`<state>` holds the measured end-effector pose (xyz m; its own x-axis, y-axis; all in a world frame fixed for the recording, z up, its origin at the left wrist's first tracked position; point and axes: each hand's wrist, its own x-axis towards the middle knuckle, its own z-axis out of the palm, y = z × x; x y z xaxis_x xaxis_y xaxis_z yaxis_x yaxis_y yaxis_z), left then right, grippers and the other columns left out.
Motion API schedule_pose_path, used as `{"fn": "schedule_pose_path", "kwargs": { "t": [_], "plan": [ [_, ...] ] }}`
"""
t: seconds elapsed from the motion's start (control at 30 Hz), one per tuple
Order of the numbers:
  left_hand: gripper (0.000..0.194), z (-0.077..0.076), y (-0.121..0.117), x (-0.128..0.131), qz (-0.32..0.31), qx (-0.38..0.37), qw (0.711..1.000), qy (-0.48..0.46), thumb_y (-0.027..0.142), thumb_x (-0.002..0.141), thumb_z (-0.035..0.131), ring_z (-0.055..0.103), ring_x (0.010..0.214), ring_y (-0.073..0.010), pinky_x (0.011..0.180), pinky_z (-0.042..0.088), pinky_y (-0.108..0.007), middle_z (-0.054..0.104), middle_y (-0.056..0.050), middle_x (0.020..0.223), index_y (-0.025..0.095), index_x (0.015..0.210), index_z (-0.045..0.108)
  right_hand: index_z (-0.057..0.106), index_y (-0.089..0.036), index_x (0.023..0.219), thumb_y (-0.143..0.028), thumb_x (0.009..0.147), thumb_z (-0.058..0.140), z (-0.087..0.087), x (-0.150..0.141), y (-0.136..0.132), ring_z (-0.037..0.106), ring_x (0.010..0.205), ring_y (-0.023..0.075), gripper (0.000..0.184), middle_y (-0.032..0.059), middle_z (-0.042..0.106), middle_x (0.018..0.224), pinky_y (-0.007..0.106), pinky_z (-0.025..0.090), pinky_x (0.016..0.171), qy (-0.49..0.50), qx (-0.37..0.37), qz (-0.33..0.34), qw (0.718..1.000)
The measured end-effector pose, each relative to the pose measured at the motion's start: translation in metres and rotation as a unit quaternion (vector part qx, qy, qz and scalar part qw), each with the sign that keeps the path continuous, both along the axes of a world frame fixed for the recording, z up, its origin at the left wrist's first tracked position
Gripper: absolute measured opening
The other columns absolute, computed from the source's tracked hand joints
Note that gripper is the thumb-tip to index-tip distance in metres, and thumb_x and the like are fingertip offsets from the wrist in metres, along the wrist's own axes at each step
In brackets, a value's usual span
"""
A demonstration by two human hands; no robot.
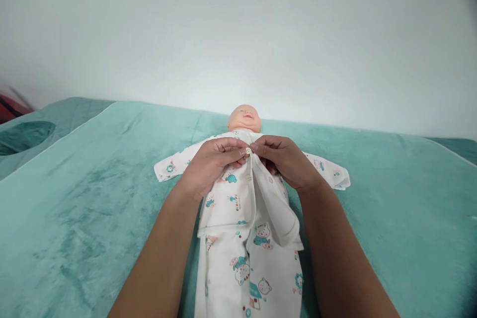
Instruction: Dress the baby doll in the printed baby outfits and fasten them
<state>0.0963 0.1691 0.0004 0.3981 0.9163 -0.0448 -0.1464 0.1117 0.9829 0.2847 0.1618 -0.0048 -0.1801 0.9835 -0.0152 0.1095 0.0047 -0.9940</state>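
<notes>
A baby doll (245, 118) lies on its back, its head toward the wall. It wears a white printed baby jacket (223, 211) and matching trousers (276, 271). At the chest, my left hand (218, 161) pinches the jacket's front edge beside a small pale button (248, 151). Just across from it, my right hand (286, 159) pinches the other front edge, thumb close to that button. Another button (249, 178) shows lower on the front. Below my hands the two flaps hang apart, the right one folded back to its plain inner side. Both sleeves stretch outward.
A teal plush blanket (93, 208) spreads under the doll. Behind it rises a white wall (238, 39). At the far left edge are a red and black object (13, 109), partly cut off, and a darker teal fold (26, 136).
</notes>
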Motion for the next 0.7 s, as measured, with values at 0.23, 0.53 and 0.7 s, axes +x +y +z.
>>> {"fn": "schedule_pose_path", "kwargs": {
  "t": [0.23,0.53,0.7],
  "plan": [
    [0.014,-0.0025,0.0002,0.0022,0.018,0.007,1.000,-0.005,0.029,0.077,0.074,0.057,0.070,-0.0100,0.064,0.045,-0.021,0.064,-0.002,0.076,0.018,0.085,0.074,0.063,-0.019,0.069,-0.050,0.076,0.073,-0.0006,-0.0012,-0.0002,0.036,0.045,0.0074,0.033,-0.0058,0.046,0.053,0.023,0.022,0.041,0.018,-0.008,-0.013,1.000],
    [0.016,-0.0024,0.0000,0.0063,0.036,0.003,0.999,-0.001,0.030,0.072,0.079,0.054,0.063,-0.0083,0.060,0.042,-0.021,0.062,-0.001,0.070,0.016,0.077,0.071,0.055,-0.020,0.061,-0.051,0.076,0.073,-0.0016,-0.0026,0.0006,0.036,0.045,0.0079,0.040,-0.0051,0.045,0.052,0.025,0.020,0.042,0.041,0.004,-0.014,0.999],
    [0.017,-0.0029,-0.0001,0.0063,0.038,-0.002,0.999,-0.006,0.029,0.072,0.080,0.055,0.063,-0.0079,0.060,0.043,-0.020,0.062,0.000,0.070,0.016,0.078,0.071,0.057,-0.019,0.063,-0.049,0.081,0.070,-0.0027,-0.0017,0.0007,0.040,0.047,0.0081,0.037,-0.0031,0.050,0.056,0.024,0.023,0.043,0.056,0.006,0.006,0.998]
  ]
}}
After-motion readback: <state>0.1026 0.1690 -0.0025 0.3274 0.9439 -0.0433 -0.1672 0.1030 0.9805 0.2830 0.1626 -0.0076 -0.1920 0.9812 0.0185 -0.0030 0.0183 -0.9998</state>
